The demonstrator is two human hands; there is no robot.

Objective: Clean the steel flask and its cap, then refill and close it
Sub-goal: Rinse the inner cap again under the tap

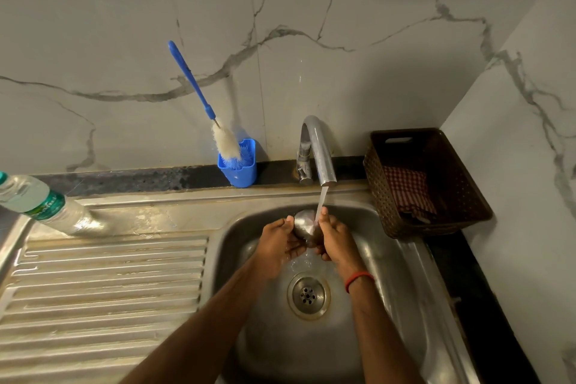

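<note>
Over the sink bowl [386, 262], both hands hold a small rounded steel piece [304, 221], which looks like the flask's cap, under the running tap [321, 153]. My left hand [277, 245] grips it from the left with curled fingers. My right hand [332, 238] grips it from the right, thumb up by the water stream. Water pours onto the steel piece and runs off toward the drain [308, 294]. The flask body is not in view.
A blue bottle brush [199, 97] stands in a blue holder [238, 170] on the back ledge. A clear plastic water bottle [40, 203] lies at the left on the ribbed drainboard [103, 287]. A brown basket [427, 184] with a checked cloth sits at the right.
</note>
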